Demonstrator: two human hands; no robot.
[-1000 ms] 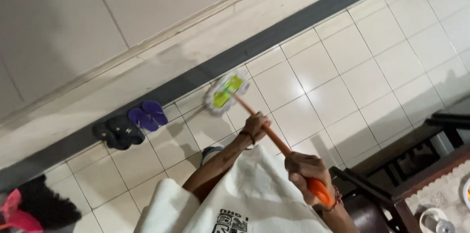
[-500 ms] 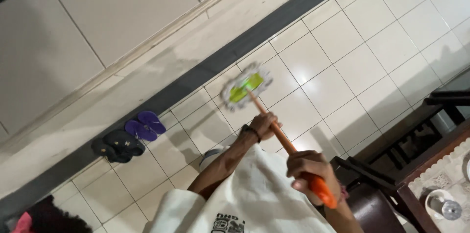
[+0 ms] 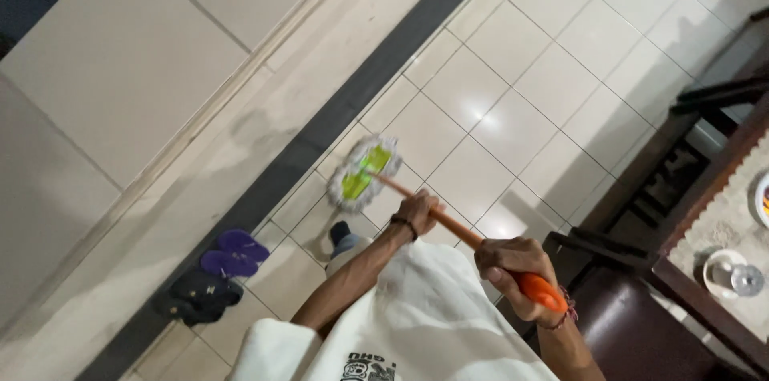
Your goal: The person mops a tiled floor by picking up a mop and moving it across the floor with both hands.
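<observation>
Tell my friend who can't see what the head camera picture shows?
Both hands grip an orange mop handle, left hand lower, right hand near the top. Its green-and-white mop head rests on white floor tiles beside purple sandals.

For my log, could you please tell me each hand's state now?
Left hand: closed on the orange mop handle.
Right hand: closed on the handle's upper end.

Purple sandals (image 3: 233, 252) beside black sandals (image 3: 196, 298) — dark wooden chair (image 3: 641, 325) right.
</observation>
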